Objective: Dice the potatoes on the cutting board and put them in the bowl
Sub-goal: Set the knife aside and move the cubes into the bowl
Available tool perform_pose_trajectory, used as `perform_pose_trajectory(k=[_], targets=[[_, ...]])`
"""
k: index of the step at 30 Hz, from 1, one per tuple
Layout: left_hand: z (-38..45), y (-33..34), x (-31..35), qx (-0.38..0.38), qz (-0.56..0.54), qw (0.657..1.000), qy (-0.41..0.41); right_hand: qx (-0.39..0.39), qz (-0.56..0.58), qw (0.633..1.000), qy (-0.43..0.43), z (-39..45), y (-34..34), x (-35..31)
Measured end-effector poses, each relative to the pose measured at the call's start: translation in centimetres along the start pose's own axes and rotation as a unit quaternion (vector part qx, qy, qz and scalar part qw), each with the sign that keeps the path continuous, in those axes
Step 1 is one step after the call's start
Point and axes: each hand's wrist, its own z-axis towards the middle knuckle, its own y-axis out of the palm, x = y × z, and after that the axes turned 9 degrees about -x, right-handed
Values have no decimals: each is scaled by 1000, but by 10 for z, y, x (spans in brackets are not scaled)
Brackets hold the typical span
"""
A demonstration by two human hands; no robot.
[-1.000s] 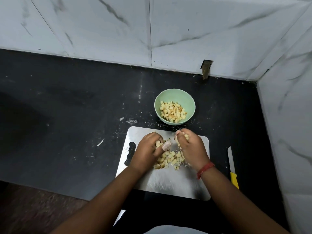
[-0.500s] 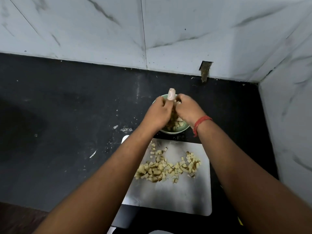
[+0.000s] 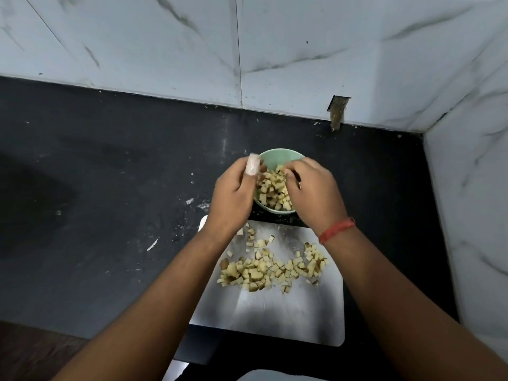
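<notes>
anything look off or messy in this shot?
A few things. White specks and smears litter the black counter left of the green bowl. The wall tile has a chipped notch at its base. One finger of the left hand wears a pale wrap. No dice lie off the board.

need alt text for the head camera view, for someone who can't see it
Seen from above, a person's left hand and right hand are over a green bowl of diced potato on a black counter. Nearer the viewer, more potato cubes lie scattered on a metal cutting board. White marble-look wall tiles stand behind.
</notes>
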Motion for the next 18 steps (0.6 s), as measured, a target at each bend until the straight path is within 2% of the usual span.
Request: perform_pose_trajectory(k=[3, 6, 11, 18], targets=[[-38, -7, -23, -8, 92, 994, 51, 30, 26, 997, -59, -46, -2, -1], [-73, -9, -56, -53, 183, 979, 67, 12, 15, 996, -86, -93, 12, 12], [-95, -6, -93, -134, 306, 941, 52, -40, -14, 997, -64, -127, 38, 41], [-105, 3, -94, -198, 415, 888, 14, -99, -101, 990, 1, -134, 57, 47]])
